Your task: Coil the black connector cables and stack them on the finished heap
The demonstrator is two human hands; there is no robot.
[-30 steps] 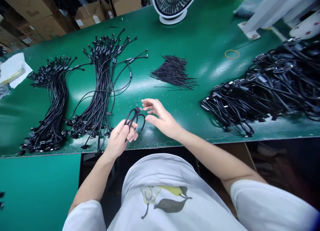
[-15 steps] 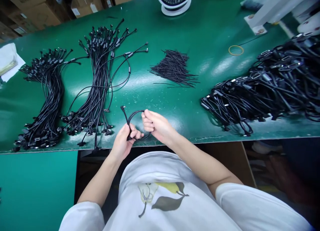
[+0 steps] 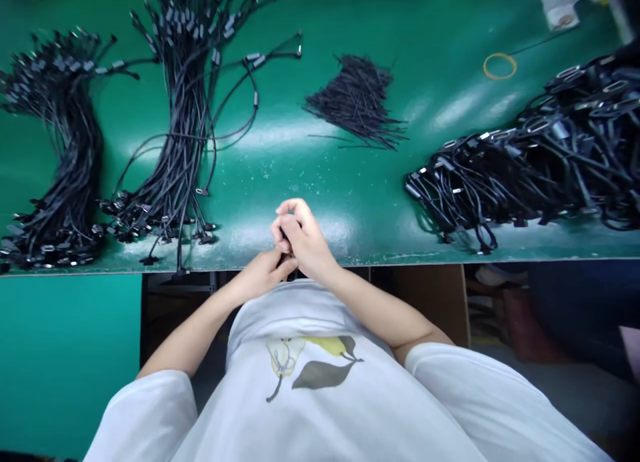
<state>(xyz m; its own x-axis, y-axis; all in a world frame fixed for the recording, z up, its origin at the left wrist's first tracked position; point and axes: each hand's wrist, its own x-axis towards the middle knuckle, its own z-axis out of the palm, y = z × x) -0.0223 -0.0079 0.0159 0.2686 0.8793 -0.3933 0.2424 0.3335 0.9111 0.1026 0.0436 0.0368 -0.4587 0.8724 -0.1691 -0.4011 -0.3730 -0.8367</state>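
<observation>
Close to the table's front edge, my left hand (image 3: 264, 271) and my right hand (image 3: 306, 242) come together. Between them only a dark bit of a black cable (image 3: 287, 254) shows; the fingers cover the rest of it. The left hand is closed on the cable from below, its thumb pointing to the right. My right hand lies over it with curled fingers, closed around the same cable. To their left on the green table (image 3: 280, 172) is a loose bundle of black cables (image 3: 175, 135) with small plugs at both ends.
A second cable bundle (image 3: 77, 155) lies farther left. Beyond my hands is a pile of thin black ties (image 3: 357, 99). Tied, coiled cables (image 3: 530, 162) are heaped along the right side. A yellow rubber band (image 3: 500, 67) lies behind them.
The held cable's loop has dropped out of sight between my hands. My hands have closed in on each other, the right one now over the left. The view has tilted down.
</observation>
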